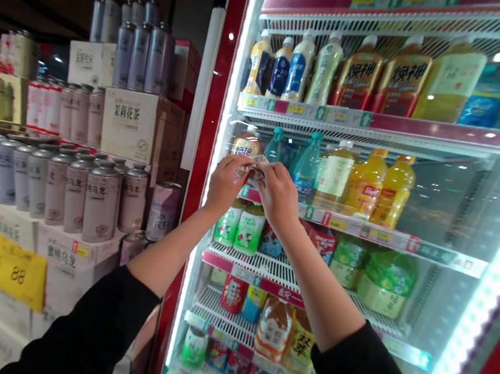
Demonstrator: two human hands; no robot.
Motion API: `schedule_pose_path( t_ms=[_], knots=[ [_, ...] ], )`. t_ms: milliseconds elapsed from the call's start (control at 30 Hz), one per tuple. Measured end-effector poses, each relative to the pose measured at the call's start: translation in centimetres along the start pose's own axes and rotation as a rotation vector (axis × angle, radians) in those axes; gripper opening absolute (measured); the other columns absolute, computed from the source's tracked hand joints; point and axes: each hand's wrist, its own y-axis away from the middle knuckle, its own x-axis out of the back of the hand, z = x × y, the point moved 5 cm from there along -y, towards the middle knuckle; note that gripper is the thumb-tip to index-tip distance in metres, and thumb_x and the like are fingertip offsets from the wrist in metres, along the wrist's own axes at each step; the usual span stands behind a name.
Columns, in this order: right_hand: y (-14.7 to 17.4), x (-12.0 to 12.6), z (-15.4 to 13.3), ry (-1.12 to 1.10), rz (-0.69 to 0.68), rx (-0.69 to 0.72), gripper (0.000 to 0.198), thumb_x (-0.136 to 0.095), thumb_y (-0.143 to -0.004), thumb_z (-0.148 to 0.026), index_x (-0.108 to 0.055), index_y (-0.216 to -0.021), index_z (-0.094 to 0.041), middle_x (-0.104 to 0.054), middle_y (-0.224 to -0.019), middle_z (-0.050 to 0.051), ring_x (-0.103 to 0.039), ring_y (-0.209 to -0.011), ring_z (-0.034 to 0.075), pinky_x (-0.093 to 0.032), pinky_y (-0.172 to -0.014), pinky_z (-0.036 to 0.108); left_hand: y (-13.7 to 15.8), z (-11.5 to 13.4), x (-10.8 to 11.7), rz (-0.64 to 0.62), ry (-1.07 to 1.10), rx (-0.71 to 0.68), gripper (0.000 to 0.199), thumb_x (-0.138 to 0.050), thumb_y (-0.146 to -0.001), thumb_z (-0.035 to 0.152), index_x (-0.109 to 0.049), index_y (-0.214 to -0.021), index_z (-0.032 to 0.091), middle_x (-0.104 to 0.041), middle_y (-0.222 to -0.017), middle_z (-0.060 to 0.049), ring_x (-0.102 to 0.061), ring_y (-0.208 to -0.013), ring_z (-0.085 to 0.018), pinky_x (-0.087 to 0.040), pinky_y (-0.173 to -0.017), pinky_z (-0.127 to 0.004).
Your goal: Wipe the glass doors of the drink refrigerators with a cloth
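Note:
Both hands are raised in front of a lit drinks cooler (303, 107). Between them is a small, crumpled, pale cloth (258, 164); its material is hard to make out. My left hand (226, 184) pinches its left side, and the fingers of my right hand (279, 193) are closed on the right side. Behind the hands, at the middle shelf, stand a blue-capped bottle (306, 168), a pale yellow bottle (335, 173) and orange-capped yellow bottles (368, 181). Just below the hands are green-labelled bottles (249, 231), partly covered by my forearms.
Reflections show on the cooler's glass, and its red frame (230, 48) runs up the left side. To the left, several tall metal cans (102, 200) stand on stacked cartons (130, 121). Yellow price signs (17, 272) hang low on the stack. Large bottles (451, 80) fill the upper shelf.

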Motion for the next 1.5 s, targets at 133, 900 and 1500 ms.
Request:
schedule_pose_path(
  t_ms=[133,900,1500],
  knots=[
    [0.9,0.0,-0.7,-0.088,-0.071,-0.043,0.044,-0.048,-0.107,-0.016,-0.069,-0.146,-0.021,-0.072,-0.129,0.015,-0.072,-0.115,0.027,-0.065,-0.099,0.042,0.2,0.3,-0.2,-0.038,-0.016,0.025,0.021,-0.060,-0.112,0.023,-0.072,-0.128,0.029,-0.078,-0.127,-0.005,-0.073,-0.127,-0.021,-0.061,-0.117,-0.043],
    [5.7,4.8,4.0,0.182,-0.217,0.163,0.078,-0.042,-0.113,-0.017,-0.005,-0.181,-0.031,-0.034,-0.183,0.001,-0.032,-0.171,0.028,-0.035,-0.141,0.060,1.4,-2.0,0.3,-0.091,-0.185,0.064,0.064,-0.041,-0.108,0.009,-0.051,-0.165,0.038,-0.057,-0.170,-0.002,-0.050,-0.162,-0.027,-0.045,-0.137,-0.058],
    [6.4,4.1,4.2,0.187,-0.228,0.173,0.083,-0.037,-0.116,-0.023,0.017,-0.177,-0.032,-0.019,-0.186,0.002,-0.024,-0.172,0.029,-0.033,-0.141,0.061,4.5,1.3,-2.7,-0.227,-0.139,-0.112,0.085,-0.039,-0.111,0.006,-0.014,-0.175,0.057,-0.041,-0.180,0.010,-0.041,-0.166,-0.025,-0.049,-0.135,-0.060]
  ],
)
